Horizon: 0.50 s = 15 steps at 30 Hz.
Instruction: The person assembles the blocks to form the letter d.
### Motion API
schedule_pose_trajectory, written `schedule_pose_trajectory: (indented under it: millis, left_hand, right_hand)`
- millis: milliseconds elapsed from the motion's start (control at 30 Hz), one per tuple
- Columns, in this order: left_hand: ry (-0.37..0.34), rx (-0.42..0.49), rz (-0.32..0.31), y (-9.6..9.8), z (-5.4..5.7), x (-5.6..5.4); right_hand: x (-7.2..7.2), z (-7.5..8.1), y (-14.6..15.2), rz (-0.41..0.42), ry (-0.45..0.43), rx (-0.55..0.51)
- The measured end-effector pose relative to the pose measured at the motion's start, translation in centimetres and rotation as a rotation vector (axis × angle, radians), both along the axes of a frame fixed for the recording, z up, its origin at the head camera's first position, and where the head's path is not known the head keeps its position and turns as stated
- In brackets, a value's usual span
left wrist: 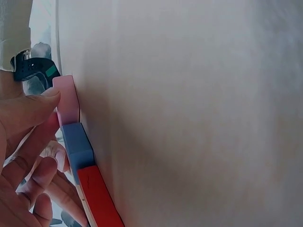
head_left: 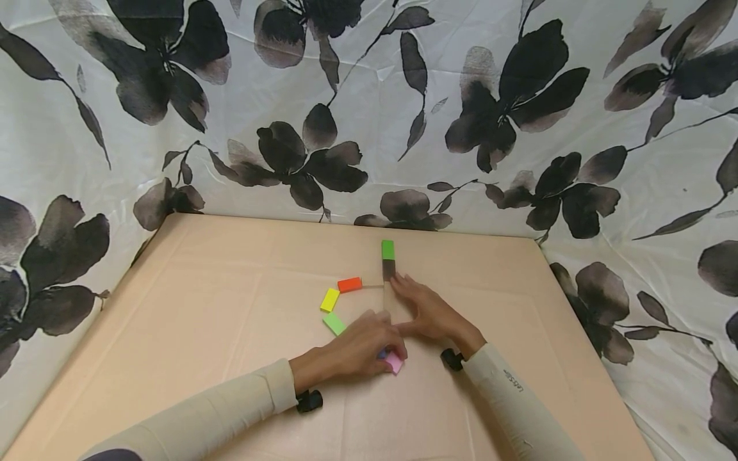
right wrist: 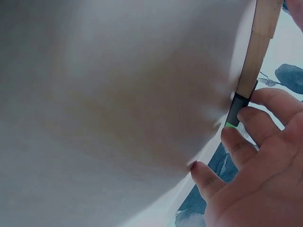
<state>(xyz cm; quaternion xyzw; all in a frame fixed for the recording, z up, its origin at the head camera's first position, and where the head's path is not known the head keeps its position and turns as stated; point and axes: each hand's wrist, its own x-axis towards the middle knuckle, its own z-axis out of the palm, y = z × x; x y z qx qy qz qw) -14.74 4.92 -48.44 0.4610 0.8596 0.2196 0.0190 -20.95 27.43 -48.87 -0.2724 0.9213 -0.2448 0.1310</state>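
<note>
My left hand point(head_left: 360, 346) pinches a pink block point(head_left: 394, 362) between thumb and finger, low on the board. In the left wrist view the pink block point(left wrist: 68, 101) touches the end of a blue block point(left wrist: 78, 144), and a red block point(left wrist: 100, 196) follows it. My right hand point(head_left: 429, 310) rests on the board with fingers extended. Its fingertips touch the side of a black block point(right wrist: 238, 109) and the bare wooden pieces point(right wrist: 252, 61) in line with it. Above the black block, a green block point(head_left: 388, 250) tops this straight row.
An orange block point(head_left: 350, 285), a yellow block point(head_left: 330, 299) and a light green block point(head_left: 334, 323) form a curve left of the row; my left hand hides part of it. The tan board point(head_left: 230, 269) ends at a floral cloth point(head_left: 403, 96) behind.
</note>
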Motion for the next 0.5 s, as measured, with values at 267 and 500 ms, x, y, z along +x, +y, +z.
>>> schedule_pose_trajectory:
  millis: [267,500]
  left_hand:
    - [0.001,0.003,0.016,0.14,-0.11,-0.01]
    - [-0.005,0.009,0.018,0.20,-0.07,0.01]
  right_hand:
    - [-0.10,-0.03,-0.03,0.001,-0.003,0.001]
    - [-0.13,-0.04,-0.02,0.017,0.015,-0.006]
